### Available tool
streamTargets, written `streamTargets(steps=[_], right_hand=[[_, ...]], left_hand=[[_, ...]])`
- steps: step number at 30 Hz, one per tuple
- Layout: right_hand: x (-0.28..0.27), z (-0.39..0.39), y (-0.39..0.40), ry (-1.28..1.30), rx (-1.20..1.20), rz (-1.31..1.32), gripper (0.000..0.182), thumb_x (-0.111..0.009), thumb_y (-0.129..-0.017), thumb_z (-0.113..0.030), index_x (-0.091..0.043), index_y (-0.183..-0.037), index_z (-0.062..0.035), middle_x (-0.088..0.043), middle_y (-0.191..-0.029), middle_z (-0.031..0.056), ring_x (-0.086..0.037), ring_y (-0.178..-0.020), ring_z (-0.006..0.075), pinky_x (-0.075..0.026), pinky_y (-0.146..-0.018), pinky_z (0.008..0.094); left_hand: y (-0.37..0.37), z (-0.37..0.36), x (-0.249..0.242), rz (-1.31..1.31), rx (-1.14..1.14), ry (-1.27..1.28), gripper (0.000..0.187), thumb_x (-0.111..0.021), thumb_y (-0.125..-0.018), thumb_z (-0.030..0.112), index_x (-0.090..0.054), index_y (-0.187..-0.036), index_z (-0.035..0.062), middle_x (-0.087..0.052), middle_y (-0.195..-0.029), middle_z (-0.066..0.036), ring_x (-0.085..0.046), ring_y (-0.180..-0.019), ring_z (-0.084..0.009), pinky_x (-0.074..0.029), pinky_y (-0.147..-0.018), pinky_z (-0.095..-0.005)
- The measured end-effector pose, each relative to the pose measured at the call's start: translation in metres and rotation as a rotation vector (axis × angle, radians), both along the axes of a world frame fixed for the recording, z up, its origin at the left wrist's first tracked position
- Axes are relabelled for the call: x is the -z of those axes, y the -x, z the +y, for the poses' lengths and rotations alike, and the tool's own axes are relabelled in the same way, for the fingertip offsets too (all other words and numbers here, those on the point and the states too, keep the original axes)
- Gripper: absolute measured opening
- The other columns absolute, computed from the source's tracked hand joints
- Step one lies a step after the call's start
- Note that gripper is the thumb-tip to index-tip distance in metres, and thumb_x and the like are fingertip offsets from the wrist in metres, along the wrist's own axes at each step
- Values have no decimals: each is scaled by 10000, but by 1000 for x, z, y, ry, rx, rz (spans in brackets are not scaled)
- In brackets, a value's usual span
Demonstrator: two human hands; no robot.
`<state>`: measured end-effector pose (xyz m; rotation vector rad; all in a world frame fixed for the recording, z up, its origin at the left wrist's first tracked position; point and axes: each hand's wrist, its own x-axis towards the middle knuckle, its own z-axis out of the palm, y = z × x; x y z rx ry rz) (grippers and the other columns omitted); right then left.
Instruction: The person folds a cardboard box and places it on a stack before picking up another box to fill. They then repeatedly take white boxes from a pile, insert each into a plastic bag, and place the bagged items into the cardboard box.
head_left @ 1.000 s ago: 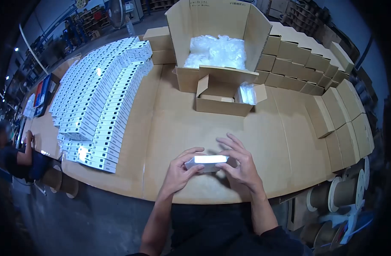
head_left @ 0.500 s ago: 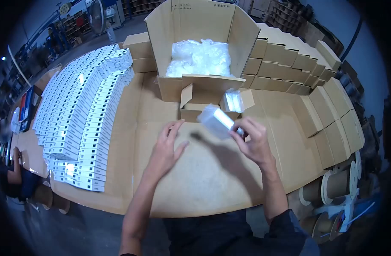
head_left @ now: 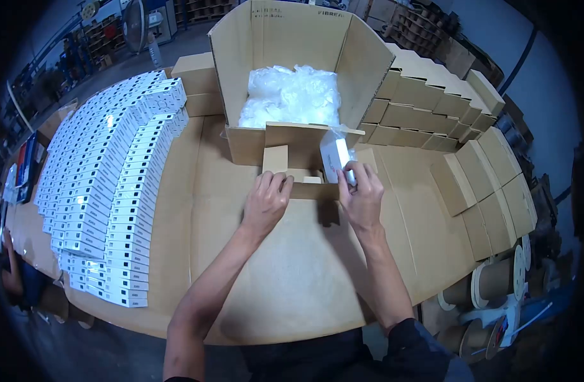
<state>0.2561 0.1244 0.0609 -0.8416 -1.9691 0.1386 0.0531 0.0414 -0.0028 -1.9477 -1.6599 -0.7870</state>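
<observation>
In my right hand is a slim white box in a clear plastic bag, pinched near its lower right corner. It stands tilted over the right part of a small open cardboard carton. My left hand is closed at the carton's front left edge, with the fingertips on the cardboard beside a raised flap. Inside the carton a pale item shows only in part, as the front wall hides the rest.
Behind stands a large open carton with clear plastic bags in it. Rows of white boxes line the left side. Brown cartons are stacked at right, with more cartons nearer. Cable spools sit beyond the table's right edge.
My right hand has carried the bagged white box up over the small carton and turned it more upright. My left hand has moved forward from the table and closed at the carton's edge.
</observation>
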Motion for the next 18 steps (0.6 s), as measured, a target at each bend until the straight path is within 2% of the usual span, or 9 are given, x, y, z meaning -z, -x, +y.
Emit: streamTargets(steps=[2,3,7,10,13,16,18], right_hand=[[1,3,5,27,9,-11,114,-736,-891,-28,-645,-956,-5,-638,-867,176,-688,-726,344,-549,-520,422],[3,6,6,107,20,-13,131,-738,-889,-46,-645,-975,-12,-642,-881,191,-685,-742,378,-548,-557,459],[11,17,12,94,42,-71,149,-728,-887,-72,-632,-986,-15,-646,-901,216,-663,-757,451,-533,-647,535],[13,18,15,60,109,-160,148,-722,-889,-77,-621,-976,-12,-641,-905,212,-658,-748,456,-530,-644,536],[18,18,18,96,171,-221,147,-735,-872,-83,-622,-925,-6,-632,-907,212,-664,-760,438,-526,-637,515],[25,19,19,190,233,-310,134,-744,-859,-97,-649,-890,-8,-624,-915,187,-668,-917,392,-516,-751,511],[20,15,20,212,287,-356,124,-731,-872,-119,-667,-874,-12,-638,-1004,190,-625,-1050,378,-474,-862,535]], left_hand=[[-3,3,0,1,-17,-95,269,-645,-807,63,-704,-1065,10,-634,-998,-75,-573,-904,-230,-487,-782,-357],[-4,3,0,-8,-31,-88,270,-645,-801,67,-712,-1060,26,-643,-1007,-58,-566,-893,-226,-471,-762,-348],[-16,2,-2,-58,-108,-51,242,-656,-788,67,-719,-1020,34,-662,-1012,-36,-557,-868,-218,-462,-757,-348],[-20,-2,-3,-71,-120,-47,255,-670,-786,65,-723,-1034,36,-674,-1030,-26,-557,-863,-217,-462,-764,-348],[-19,-1,-2,-90,-122,-15,302,-699,-830,86,-706,-1127,36,-664,-1110,-32,-565,-895,-223,-465,-770,-350],[-21,-4,-15,-169,-122,-25,361,-726,-876,127,-672,-1222,41,-637,-1198,-46,-572,-934,-228,-469,-771,-355],[-19,-8,-20,-271,-115,-35,388,-716,-900,115,-640,-1269,21,-610,-1236,-100,-589,-1023,-265,-496,-850,-391]])
